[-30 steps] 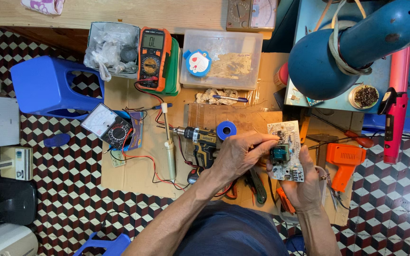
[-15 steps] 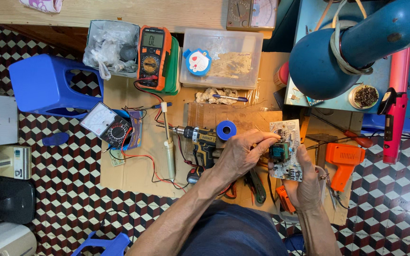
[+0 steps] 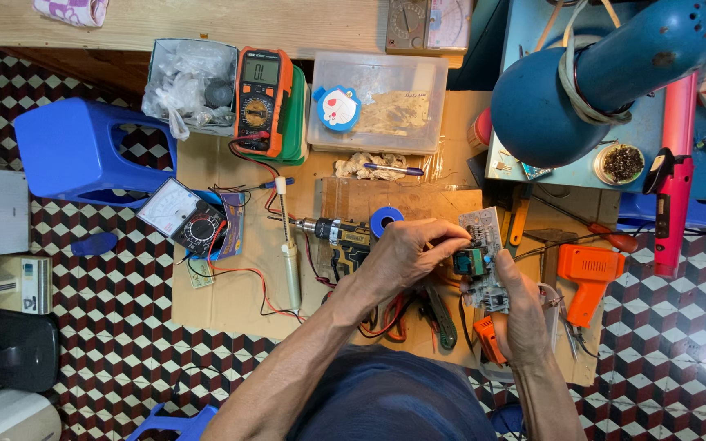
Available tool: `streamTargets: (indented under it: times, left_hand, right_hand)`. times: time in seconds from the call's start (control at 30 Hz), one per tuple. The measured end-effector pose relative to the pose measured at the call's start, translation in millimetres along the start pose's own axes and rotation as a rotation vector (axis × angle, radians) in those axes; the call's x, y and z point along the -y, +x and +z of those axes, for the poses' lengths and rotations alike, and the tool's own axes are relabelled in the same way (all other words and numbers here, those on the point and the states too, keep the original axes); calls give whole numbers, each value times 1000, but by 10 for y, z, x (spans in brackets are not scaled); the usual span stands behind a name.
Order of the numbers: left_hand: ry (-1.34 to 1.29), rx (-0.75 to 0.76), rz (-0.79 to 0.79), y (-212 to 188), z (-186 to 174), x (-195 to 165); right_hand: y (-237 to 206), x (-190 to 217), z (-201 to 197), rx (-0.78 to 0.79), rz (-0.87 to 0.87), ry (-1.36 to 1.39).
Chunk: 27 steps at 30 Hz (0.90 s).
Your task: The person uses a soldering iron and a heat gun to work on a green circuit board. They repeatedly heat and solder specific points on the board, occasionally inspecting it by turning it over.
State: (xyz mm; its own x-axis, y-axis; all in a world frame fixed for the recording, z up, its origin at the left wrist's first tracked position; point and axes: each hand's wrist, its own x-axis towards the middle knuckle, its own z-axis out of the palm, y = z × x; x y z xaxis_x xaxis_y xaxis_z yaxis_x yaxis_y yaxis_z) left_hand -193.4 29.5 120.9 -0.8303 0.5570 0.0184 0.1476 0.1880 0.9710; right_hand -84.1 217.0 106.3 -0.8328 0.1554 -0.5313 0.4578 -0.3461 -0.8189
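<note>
Gripped from below in the right hand [image 3: 525, 314], the circuit board [image 3: 484, 257] hovers over the cardboard mat [image 3: 230, 298] (left hand [image 3: 406, 257] pinches its teal component [image 3: 469, 261]), so steady, gentle pressure seems wise.

Left hand [image 3: 406, 257] pinches with curled fingers; right hand [image 3: 525, 314] grips alongside.

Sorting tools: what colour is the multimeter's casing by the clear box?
Orange, on the multimeter, seen in the head view.
</note>
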Motion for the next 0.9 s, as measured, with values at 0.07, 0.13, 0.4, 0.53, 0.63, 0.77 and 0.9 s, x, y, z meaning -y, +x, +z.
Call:
streamTargets:
  times: [0.07,0.13,0.4,0.53,0.63,0.77,0.9]
  left_hand:
    - [30,16,41,13,-32,-1]
    - [69,26,58,35,-39,-2]
    - [102,-21,36,48,-41,-3]
    - [118,-21,62,51,-63,-13]
    - [99,-18,62,25,-71,-24]
    - [2,-55,-52,-10,-66,1]
    - [-43,-137,-219,-60,13,66]
  right_hand:
    - [-3,7,11,-14,23,10]
    - [-8,26,21,-16,34,14]
    - [-33,59,103,12,35,55]
    - [-38,43,110,21,26,98]
    - [-39,37,106,23,13,64]
    - [-23,80,153,2,3,-42]
    - [-38,181,300,-113,-5,-494]
